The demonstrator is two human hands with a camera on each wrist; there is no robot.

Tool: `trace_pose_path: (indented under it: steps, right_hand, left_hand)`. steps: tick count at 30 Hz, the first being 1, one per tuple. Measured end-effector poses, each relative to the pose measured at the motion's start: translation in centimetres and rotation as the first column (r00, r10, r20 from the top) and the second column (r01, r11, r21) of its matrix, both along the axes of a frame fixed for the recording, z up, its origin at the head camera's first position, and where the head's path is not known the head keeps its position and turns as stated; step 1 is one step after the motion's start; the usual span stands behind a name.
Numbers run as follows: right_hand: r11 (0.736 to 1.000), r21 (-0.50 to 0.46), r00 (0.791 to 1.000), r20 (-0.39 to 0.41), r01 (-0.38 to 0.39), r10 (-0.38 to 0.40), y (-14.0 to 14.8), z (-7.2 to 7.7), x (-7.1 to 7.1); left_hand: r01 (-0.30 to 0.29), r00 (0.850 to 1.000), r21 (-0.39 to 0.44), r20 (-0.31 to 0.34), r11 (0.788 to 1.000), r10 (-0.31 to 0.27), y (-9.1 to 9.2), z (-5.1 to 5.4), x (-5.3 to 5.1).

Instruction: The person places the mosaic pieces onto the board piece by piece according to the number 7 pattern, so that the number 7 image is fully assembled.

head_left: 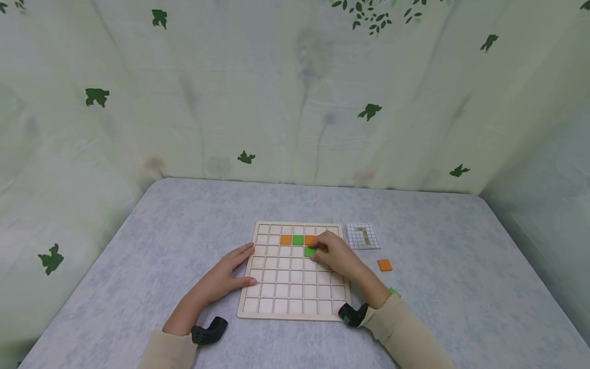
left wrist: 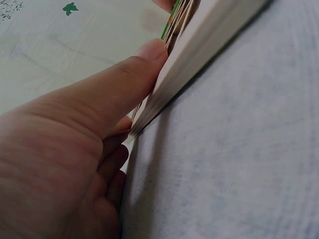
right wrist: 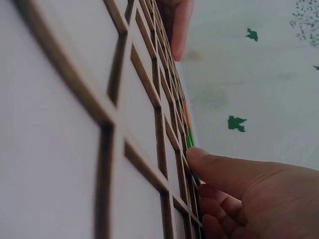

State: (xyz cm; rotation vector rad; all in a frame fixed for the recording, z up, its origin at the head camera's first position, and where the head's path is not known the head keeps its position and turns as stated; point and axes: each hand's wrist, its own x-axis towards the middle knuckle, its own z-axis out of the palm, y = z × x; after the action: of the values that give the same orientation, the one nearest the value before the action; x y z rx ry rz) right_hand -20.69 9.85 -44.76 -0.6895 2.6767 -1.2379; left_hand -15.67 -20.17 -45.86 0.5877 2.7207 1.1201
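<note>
At lower centre of the head frame, a wooden grid board [head_left: 286,316] on a pale table [head_left: 428,241]. Near the board's top, a short row: left orange tile [head_left: 286,240], upper green tile [head_left: 298,240], right orange tile [head_left: 309,239]. Directly below the last, the lower green tile [head_left: 309,251], under the fingertips of the right hand [head_left: 338,256]: thumb and forefinger bent in, pinching at its right side. Cannot tell whether fully seated in its cell; mostly hidden by the thumb in the right wrist frame.

Along the board's left edge, the left hand [head_left: 221,277], fingers stretched out, thumb spread wide from them, tip over the rim; seemingly steadying, without clamping.

Right of the board, a small pattern card [head_left: 363,236]; below it, a loose orange tile [head_left: 384,265]; towards lower right, mostly hidden behind the right wrist, a green piece [head_left: 394,291].

Looks like the step of setting the lower green tile into its cell, in keeping with the figure on the card. Probably calls next for squaring the tile, easing the pinch without dragging it, then reaching right for the loose orange tile.
</note>
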Motion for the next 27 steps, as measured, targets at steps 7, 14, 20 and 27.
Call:
trace_pose_path:
  steps: [7, 14, 20, 27]
  right_hand:
    - [0.997, -0.07, 0.997, 0.069, 0.03, -0.025, 1.1, 1.6, 0.5]
    - [0.989, -0.141, 0.999, -0.023, 0.042, -0.046, 4.7, 4.2, 1.9]
    - [0.985, -0.115, 0.992, 0.041, 0.126, -0.122, 8.9, 4.4, 3.4]
    - [0.982, -0.041, 0.981, 0.068, 0.183, -0.18, 12.8, 2.2, 4.4]
  left_hand:
    - [0.002, 1.0, 0.002, 0.006, 1.0, -0.002, 0.1, -0.2, 0.0]
    - [-0.003, 1.0, -0.004, 0.005, 1.0, 0.003, 0.1, 0.0, 0.0]
    - [0.004, 1.0, -0.005, 0.002, 1.0, -0.004, 0.1, 0.1, 0.0]
    - [0.006, 1.0, -0.005, 0.0, 1.0, -0.006, 0.0, 0.1, 0.0]
